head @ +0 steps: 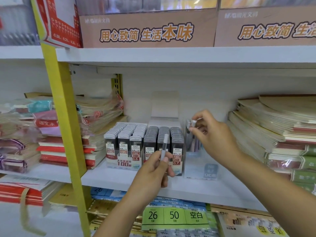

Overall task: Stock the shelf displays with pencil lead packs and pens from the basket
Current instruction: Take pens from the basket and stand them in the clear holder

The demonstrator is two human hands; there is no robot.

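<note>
On the white middle shelf (109, 177) stands a display box of pencil lead packs (145, 142), its rows full. Right of it is a clear pen display (198, 161) with a few pens (192, 142) upright at its back. My left hand (152, 173) is in front of the lead packs and grips one grey-white pen (164, 146), tip end up. My right hand (210, 132) is over the pen display and pinches the top of a pen (193, 123) standing among the others. The basket is out of view.
Stacks of notebooks lie on the shelf at left (95, 127) and right (273, 134). A yellow upright post (68, 134) runs down the left. Cardboard display boxes (147, 29) sit on the shelf above. Label packs (174, 216) fill the shelf below.
</note>
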